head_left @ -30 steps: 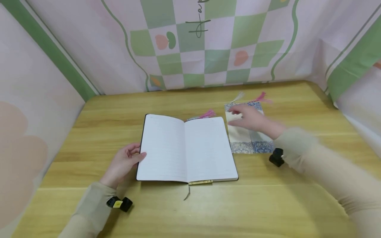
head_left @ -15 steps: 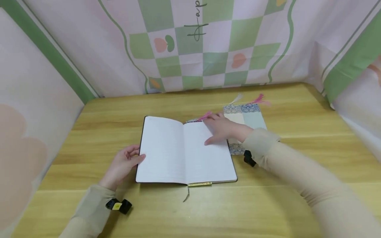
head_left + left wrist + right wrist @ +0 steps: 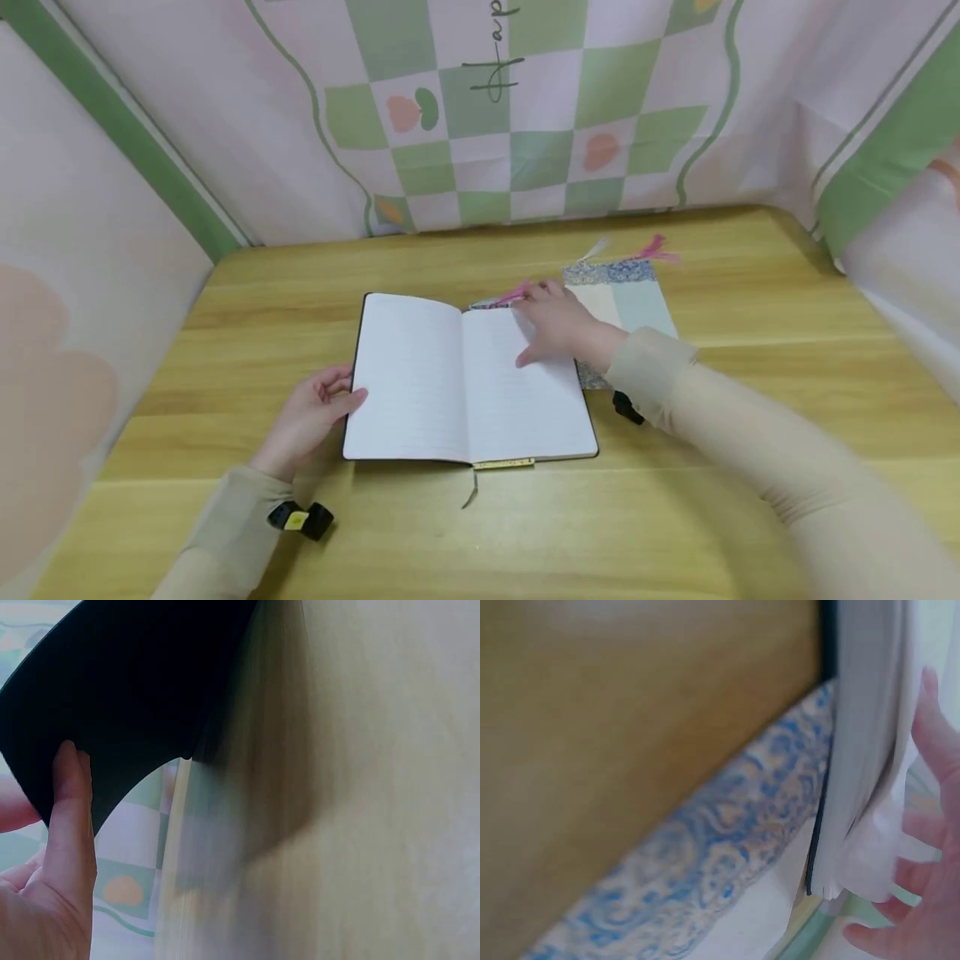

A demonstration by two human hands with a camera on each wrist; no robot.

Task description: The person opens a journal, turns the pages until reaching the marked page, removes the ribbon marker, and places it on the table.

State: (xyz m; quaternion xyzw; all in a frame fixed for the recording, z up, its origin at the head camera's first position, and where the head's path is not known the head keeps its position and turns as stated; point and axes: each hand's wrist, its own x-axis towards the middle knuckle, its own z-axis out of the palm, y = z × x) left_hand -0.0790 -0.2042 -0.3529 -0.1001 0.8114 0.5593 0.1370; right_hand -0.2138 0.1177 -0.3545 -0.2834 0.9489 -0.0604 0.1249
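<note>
Under the spread right hand (image 3: 558, 323), the far outer part of the right page (image 3: 517, 408) of the open notebook (image 3: 408, 375); from this hand, most of the page to the left and back toward the body, with its long axis running from near to far. Fingers and thumb well apart, not closed around anything; whether only touching or lifting the paper, not possible to tell. Much farther from this page, the left hand (image 3: 309, 415), pinching the outer edge of the black cover (image 3: 127, 712) on the opposite side, above the table (image 3: 382, 825). Just left of the right fingertips, a pink tassel (image 3: 514, 292); right of the same hand, the patterned bookmarks (image 3: 641, 304), partly hidden behind it.
</note>
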